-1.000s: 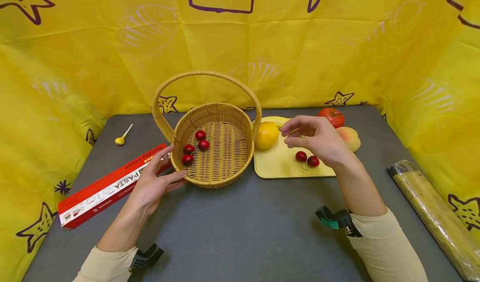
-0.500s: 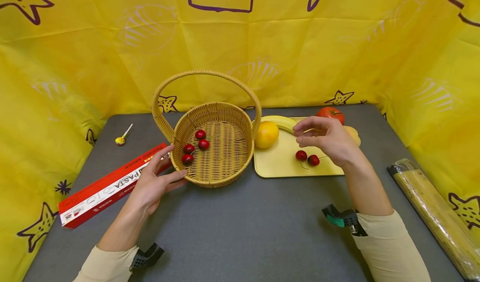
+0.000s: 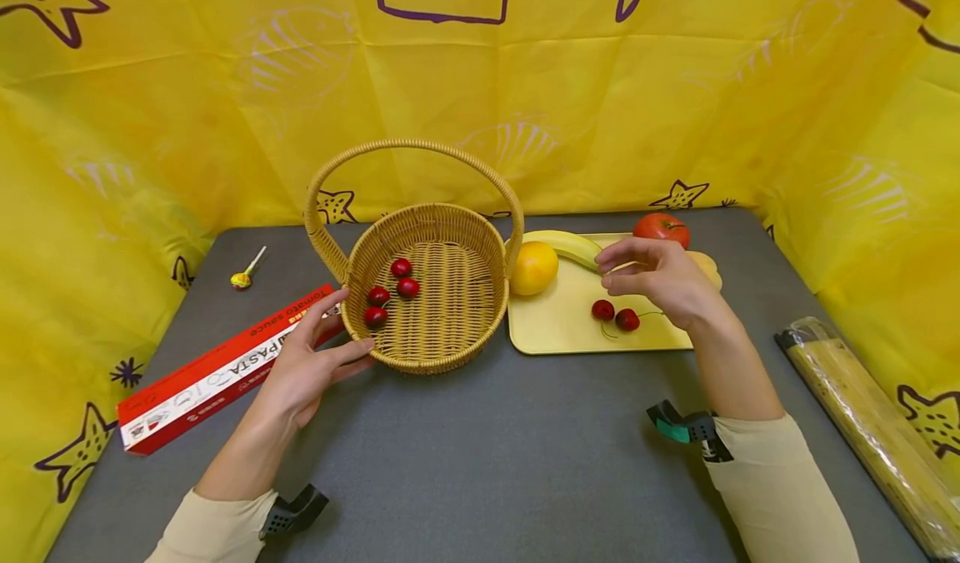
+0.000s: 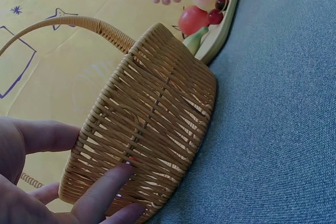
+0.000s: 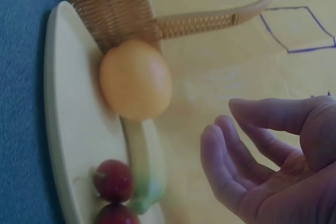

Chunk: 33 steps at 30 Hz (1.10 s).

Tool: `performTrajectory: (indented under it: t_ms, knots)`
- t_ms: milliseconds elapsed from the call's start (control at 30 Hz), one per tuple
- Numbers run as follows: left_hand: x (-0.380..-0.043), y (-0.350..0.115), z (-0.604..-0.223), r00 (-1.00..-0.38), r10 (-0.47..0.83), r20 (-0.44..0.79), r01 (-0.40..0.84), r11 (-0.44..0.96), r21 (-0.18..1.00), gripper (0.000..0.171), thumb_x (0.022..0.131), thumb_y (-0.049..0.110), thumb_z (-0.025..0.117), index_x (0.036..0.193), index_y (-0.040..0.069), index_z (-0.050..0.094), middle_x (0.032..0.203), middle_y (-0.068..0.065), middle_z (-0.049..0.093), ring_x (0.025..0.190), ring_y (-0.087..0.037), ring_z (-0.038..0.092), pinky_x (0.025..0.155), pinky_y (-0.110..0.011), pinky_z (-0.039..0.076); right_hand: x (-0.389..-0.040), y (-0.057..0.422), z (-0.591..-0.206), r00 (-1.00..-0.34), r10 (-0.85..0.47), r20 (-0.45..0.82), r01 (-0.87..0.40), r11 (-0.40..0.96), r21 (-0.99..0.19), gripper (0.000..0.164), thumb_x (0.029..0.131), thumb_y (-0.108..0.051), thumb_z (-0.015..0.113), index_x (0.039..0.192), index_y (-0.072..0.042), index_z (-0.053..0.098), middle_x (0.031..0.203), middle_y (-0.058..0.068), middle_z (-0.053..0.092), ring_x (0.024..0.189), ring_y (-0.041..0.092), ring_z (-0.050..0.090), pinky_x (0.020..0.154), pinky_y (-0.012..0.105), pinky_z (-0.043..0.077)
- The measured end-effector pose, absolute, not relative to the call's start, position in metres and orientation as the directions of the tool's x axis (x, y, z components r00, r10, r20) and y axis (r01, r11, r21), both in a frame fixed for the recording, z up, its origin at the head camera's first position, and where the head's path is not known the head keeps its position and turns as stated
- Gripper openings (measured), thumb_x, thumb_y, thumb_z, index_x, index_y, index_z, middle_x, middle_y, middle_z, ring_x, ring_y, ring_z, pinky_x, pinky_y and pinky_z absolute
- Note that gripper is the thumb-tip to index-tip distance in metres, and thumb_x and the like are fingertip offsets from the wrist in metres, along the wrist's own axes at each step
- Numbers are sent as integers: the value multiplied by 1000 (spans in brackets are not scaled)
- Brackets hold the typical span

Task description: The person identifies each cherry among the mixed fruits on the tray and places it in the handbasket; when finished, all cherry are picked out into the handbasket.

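from my end i saw the wicker basket (image 3: 457, 317) on the grey bench (image 3: 480, 455), four cherries (image 3: 408, 288) inside it, toward its left. i had the left hand (image 3: 300, 371) at the basket's left side, fingers spread, touching the weave. right of the basket, over the tray (image 3: 551, 330) bearing two cherries (image 3: 627, 320), my right hand (image 3: 660, 281) hovered, fingers loosely bent, released.
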<state>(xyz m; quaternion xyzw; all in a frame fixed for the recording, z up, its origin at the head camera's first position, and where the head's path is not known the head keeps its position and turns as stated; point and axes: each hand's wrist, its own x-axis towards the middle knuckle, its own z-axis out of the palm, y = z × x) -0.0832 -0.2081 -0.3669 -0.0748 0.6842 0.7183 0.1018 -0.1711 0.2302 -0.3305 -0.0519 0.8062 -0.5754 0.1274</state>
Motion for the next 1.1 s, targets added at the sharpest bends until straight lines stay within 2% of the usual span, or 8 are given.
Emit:
performTrajectory:
  t_ms: [300,733,1100]
  knots:
    - [-83,-209,-367,-968,46,-245,-247,-43,968,84,85,7,73,152,23,24,147,-21,26,112,-31,60,87,-47,53,-180,238,-347,-946,-257,-199,83,401,-912,40,84,-10,74,120,1,59,117,17,60,94,22,64,82,29,56]
    - [-83,-209,-368,-969,52,-241,-243,-38,969,85,84,7,73,152,23,24,147,-21,25,111,-30,60,86,-46,54,-187,243,-362,-931,-266,-251,107,459,-882,38,84,-1,69,120,4,58,118,25,57,92,24,65,87,42,56]
    - [-84,-209,-368,-968,52,-244,-246,-35,969,85,84,8,73,152,24,24,147,-21,25,111,-31,60,86,-46,54,-192,247,-372,-926,-273,-261,88,516,-852,37,80,0,73,116,4,61,114,24,60,92,29,63,77,32,57]
